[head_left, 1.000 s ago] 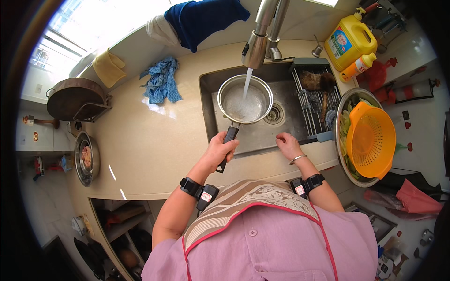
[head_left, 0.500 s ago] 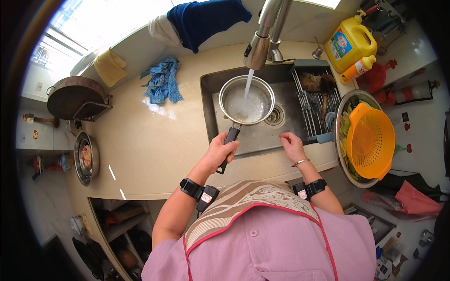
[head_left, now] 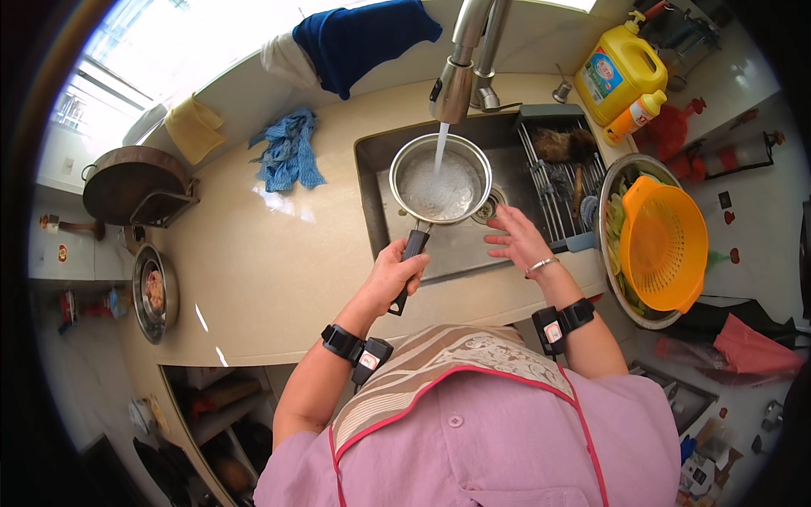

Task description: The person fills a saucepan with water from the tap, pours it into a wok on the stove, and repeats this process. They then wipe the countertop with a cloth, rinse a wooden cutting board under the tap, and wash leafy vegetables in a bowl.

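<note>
My left hand [head_left: 396,270] grips the black handle [head_left: 413,246] of a steel saucepan [head_left: 438,189] held over the sink. Water runs from the steel pull-down tap [head_left: 454,94] into the pan, where it bubbles. My right hand [head_left: 518,237] is open with fingers spread, just below and right of the pan, near the drain [head_left: 488,209], holding nothing. A drying rack [head_left: 551,190] with brushes sits along the sink's right side.
Right: a basin of greens [head_left: 617,220] with an orange colander [head_left: 661,245], a yellow jug [head_left: 610,76], a squeeze bottle [head_left: 634,118]. Left: a round pan on a stand [head_left: 127,182], a bowl of meat [head_left: 154,291], blue cloths [head_left: 283,150]. Towels [head_left: 363,42] hang behind.
My right hand has risen toward the pan, and its fingers have spread out. My left hand keeps hold of the saucepan handle as water keeps running in.
</note>
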`<state>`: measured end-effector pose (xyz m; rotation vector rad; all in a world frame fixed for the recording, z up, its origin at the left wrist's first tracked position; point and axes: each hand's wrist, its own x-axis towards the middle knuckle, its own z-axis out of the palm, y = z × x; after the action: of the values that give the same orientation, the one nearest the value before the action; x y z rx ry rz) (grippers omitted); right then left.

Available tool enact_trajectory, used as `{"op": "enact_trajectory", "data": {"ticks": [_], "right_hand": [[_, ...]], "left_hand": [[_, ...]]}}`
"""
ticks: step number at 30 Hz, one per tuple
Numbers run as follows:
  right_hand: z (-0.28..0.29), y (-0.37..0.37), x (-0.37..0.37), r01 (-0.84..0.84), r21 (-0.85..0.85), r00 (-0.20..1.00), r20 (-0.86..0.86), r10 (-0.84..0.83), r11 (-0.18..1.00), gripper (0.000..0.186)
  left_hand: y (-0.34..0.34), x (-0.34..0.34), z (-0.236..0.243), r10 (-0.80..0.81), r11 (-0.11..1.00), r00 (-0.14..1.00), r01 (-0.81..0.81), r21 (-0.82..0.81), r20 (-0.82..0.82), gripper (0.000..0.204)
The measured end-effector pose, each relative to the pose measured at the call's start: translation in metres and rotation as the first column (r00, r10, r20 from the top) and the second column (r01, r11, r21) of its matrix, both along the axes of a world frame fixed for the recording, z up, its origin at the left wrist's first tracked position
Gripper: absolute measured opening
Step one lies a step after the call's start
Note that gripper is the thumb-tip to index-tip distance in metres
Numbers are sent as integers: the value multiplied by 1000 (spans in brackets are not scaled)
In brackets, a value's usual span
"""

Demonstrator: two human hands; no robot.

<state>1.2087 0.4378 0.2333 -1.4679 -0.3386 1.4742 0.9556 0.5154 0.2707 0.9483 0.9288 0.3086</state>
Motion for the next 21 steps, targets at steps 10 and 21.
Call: {"op": "enact_trajectory", "data": {"ticks": [10,21], "right_hand": [[-19,50,-15,37,-15,928,-370,-40,999,34],[-7,69,-8,-86,74,976,-192,99,994,21]], "left_hand": [[3,-6,6,-51,999,998,50,23,43,20],[11,-5,9,-64,969,977,109,-220,203,19]]}}
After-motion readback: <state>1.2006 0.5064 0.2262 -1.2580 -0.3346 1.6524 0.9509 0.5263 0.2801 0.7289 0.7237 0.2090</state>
